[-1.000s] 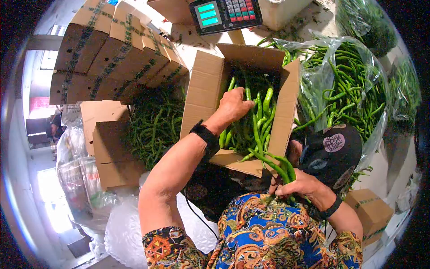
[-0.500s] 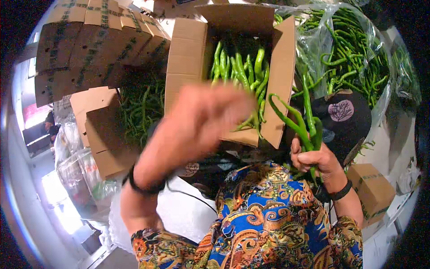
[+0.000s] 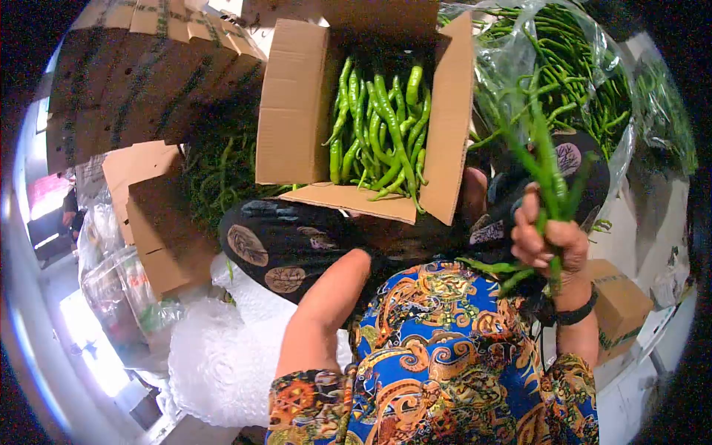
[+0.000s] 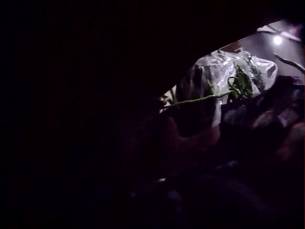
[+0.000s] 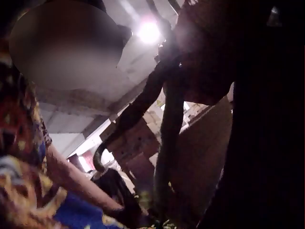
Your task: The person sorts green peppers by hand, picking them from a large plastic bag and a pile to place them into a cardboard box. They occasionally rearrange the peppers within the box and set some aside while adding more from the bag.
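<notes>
My right hand is raised at the right of the head view, its fingers curled round a bunch of long green chili peppers that point up and are blurred. In the right wrist view, dark chili peppers hang close to the camera. Of my left arm, the bent elbow shows; the hand is hidden past it, and the left wrist view is mostly dark. More green chili peppers stick out at the shirt's edge below my right hand. An open cardboard box in front holds several rows of green chili peppers.
A clear plastic bag full of green chili peppers lies at the back right. Stacked taped boxes stand on the left, with an open carton below them. White plastic lies by my left side, a small box at the right.
My left hand has withdrawn from the box, back toward the body and out of sight. My right hand has moved right and up with its chili peppers. The view has shifted, showing the box further left.
</notes>
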Demonstrator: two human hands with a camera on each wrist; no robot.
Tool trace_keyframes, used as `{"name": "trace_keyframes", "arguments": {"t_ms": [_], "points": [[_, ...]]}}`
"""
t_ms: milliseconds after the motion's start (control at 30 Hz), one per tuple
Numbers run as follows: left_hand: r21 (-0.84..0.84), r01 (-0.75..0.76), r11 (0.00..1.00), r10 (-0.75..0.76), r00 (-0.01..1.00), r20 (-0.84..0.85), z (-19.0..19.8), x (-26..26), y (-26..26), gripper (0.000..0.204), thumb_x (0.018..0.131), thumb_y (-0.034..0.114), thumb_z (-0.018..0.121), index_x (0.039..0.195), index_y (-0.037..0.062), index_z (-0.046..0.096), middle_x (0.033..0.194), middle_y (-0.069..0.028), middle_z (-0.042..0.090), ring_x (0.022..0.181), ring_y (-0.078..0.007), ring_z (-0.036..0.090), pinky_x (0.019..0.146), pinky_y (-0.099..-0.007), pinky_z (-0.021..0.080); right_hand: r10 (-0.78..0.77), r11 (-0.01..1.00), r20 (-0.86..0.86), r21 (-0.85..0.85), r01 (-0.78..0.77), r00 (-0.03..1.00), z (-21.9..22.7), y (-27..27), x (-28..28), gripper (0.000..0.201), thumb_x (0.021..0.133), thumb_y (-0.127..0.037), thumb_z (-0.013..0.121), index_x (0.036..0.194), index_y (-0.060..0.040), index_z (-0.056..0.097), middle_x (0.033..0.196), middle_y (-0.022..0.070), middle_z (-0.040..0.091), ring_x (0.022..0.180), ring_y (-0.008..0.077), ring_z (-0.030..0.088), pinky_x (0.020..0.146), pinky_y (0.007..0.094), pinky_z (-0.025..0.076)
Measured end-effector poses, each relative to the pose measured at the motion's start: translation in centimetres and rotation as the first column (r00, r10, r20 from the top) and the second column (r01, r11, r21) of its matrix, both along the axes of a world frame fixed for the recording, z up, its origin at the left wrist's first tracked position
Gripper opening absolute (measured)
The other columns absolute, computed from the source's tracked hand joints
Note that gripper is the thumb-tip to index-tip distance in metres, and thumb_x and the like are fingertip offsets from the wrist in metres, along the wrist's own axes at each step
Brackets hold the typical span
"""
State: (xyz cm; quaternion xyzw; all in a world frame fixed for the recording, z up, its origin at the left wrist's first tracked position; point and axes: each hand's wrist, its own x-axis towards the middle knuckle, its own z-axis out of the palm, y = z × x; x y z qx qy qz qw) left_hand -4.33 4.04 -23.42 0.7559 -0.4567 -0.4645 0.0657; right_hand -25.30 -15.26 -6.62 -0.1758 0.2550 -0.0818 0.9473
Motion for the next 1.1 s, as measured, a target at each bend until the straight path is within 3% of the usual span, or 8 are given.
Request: {"name": "trace_keyframes", "arguments": {"t_ms": [300, 467, 567, 733, 800, 900, 1033, 1100], "points": [[-0.071, 0.05, 0.996, -0.043, 0.994, 0.098, -5.6, -1.7, -6.1, 0.021, 0.093, 0.022, 0.052, 0.1, 0.0036, 0.059, 0.085, -0.019, 0.061, 0.078, -0.0307, 0.06, 0.07, -0.04, 0.05, -0.134, 0.987, 0.214, -0.059, 0.15, 0.967, 1.8, -2.9, -2.4, 0.054, 0.079, -0.016, 0.073, 0.118, -0.006, 0.037, 0.07, 0.0083, 0.051, 0.043, 0.0097, 0.04, 0.037, 0.0221, 0.038], [-0.01, 0.081, 0.997, -0.079, 0.988, 0.13, -8.2, -1.9, -7.6, 0.021, 0.094, 0.023, 0.051, 0.101, 0.0039, 0.058, 0.083, -0.0164, 0.061, 0.076, -0.0278, 0.059, 0.068, -0.0383, 0.05, 0.007, 0.941, 0.145, -0.336, 0.042, 0.989, 2.5, -2.5, -2.7, 0.034, 0.093, -0.036, 0.047, 0.114, -0.0087, 0.045, 0.053, 0.0067, 0.04, 0.042, 0.0176, 0.035, 0.036, 0.0297, 0.022], [-0.001, 0.072, 0.997, -0.071, 0.991, 0.112, -8.4, -2.0, -7.3, 0.021, 0.094, 0.023, 0.051, 0.101, 0.0041, 0.058, 0.082, -0.0149, 0.06, 0.075, -0.0261, 0.059, 0.068, -0.0373, 0.049, -0.217, 0.958, -0.007, -0.193, 0.212, 0.976, 3.5, -1.6, -1.9, 0.029, 0.09, -0.029, 0.053, 0.108, -0.0083, 0.046, 0.053, 0.0064, 0.038, 0.039, 0.0179, 0.031, 0.036, 0.0308, 0.022], [-0.014, 0.022, 1.0, -0.022, 0.998, 0.053, -7.0, -2.8, -5.2, 0.022, 0.095, 0.024, 0.05, 0.102, 0.0045, 0.057, 0.08, -0.0123, 0.06, 0.073, -0.0232, 0.058, 0.067, -0.0356, 0.048, -0.053, 0.942, 0.283, -0.304, 0.142, 0.958, 2.3, -2.8, -1.8, 0.028, 0.085, -0.026, 0.06, 0.096, -0.0058, 0.045, 0.049, 0.0076, 0.039, 0.035, 0.0178, 0.031, 0.035, 0.03, 0.025], [-0.038, 0.0, 0.999, 0.001, 1.0, 0.025, -6.5, -3.2, -4.4, 0.022, 0.096, 0.024, 0.05, 0.102, 0.0046, 0.057, 0.08, -0.0113, 0.06, 0.072, -0.0221, 0.057, 0.066, -0.0349, 0.048, -0.116, 0.962, -0.087, -0.256, 0.091, 0.989, 3.2, -2.6, -2.4, 0.026, 0.088, -0.027, 0.059, 0.083, -0.0055, 0.045, 0.049, 0.0089, 0.041, 0.034, 0.015, 0.033, 0.034, 0.0264, 0.026], [-0.105, -0.055, 0.993, 0.048, 0.996, -0.072, -5.1, -4.0, -4.0, 0.022, 0.096, 0.024, 0.049, 0.103, 0.0048, 0.056, 0.079, -0.0097, 0.059, 0.071, -0.0204, 0.057, 0.066, -0.0339, 0.048, -0.094, 0.94, 0.064, -0.322, 0.109, 0.994, 2.0, -2.4, -2.0, 0.033, 0.09, -0.03, 0.058, 0.072, -0.0068, 0.041, 0.051, 0.0096, 0.044, 0.033, 0.0119, 0.032, 0.032, 0.0235, 0.028], [-0.197, -0.179, 0.964, 0.103, 0.934, -0.343, -0.1, -5.0, -3.3, 0.022, 0.097, 0.025, 0.048, 0.104, 0.0051, 0.056, 0.077, -0.0077, 0.059, 0.069, -0.0181, 0.056, 0.065, -0.0326, 0.047, -0.132, 0.923, 0.223, -0.329, 0.201, 0.966, 1.5, -2.6, -2.6, 0.035, 0.084, -0.026, 0.068, 0.103, -0.0038, 0.048, 0.065, 0.008, 0.049, 0.04, 0.0106, 0.038, 0.035, 0.0222, 0.033], [-0.221, -0.239, 0.946, 0.09, 0.846, -0.526, 4.7, -5.9, -2.7, 0.022, 0.097, 0.025, 0.048, 0.104, 0.0053, 0.056, 0.076, -0.0067, 0.058, 0.068, -0.0169, 0.055, 0.064, -0.0319, 0.047, -0.241, 0.918, -0.141, -0.355, 0.179, 0.96, 3.3, -1.7, -2.1, 0.046, 0.074, -0.013, 0.07, 0.113, -0.0022, 0.047, 0.085, 0.0092, 0.053, 0.054, 0.0086, 0.044, 0.04, 0.0212, 0.036]]}}
